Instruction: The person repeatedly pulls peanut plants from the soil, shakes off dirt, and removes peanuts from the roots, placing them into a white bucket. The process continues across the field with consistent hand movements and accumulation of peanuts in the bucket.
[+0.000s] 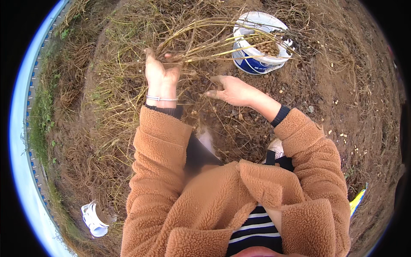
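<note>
My left hand (163,72), palm up with a thin bracelet at the wrist, holds the root end of a bundle of dry plant stalks (199,51). The stalks stretch right, across the mouth of a white and blue plastic bucket (249,64) with a broken rim. Peanuts in their shells (268,48) lie in the bucket. My right hand (233,91) is below the stalks and the bucket, its fingers apart and pointing left, with nothing seen in it.
Dry pulled plants (109,128) cover the ground at the left. Loose peanuts (343,135) are scattered on the soil at the right. A white container (93,220) lies on its side at the lower left; a yellow packet (357,202) is at the lower right.
</note>
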Motion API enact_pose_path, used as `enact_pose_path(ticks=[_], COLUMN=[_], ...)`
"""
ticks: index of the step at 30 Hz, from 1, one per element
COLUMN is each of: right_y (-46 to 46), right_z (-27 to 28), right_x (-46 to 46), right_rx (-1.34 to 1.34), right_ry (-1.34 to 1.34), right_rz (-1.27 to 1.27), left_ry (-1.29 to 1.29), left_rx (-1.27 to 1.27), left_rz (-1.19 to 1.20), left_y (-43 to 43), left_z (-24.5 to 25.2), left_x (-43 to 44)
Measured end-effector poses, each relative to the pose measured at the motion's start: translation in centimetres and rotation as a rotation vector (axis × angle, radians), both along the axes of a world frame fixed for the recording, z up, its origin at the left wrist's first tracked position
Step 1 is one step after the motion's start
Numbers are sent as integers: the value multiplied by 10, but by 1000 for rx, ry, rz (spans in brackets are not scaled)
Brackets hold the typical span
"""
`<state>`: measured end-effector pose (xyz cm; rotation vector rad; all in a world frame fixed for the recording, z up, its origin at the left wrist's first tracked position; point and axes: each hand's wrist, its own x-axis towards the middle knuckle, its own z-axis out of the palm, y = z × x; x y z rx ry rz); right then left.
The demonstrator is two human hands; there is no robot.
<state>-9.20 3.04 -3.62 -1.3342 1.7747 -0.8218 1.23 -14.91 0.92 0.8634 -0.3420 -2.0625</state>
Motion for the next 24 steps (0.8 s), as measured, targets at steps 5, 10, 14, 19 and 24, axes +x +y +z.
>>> enact_pose_path(ticks=[5,10,14,19,24], right_y=[-21,-28,-13,9,1], right_z=[-40,-57,-61,-46,-27], right_x=[-1,5,1,4,4], right_rx=[-131,-327,-495,-371,-248], right_ry=[-278,-106,95,457,4], right_rz=[-231,-329,-143,257,-45], left_ry=[-73,54,-13,16,77], left_rx=[74,127,110,67,118], left_rz=[15,-60,32,67,102], left_y=[22,30,17,-1,-7], left_z=[2,3,1,-3,-5], left_x=[-4,-10,-7,0,7])
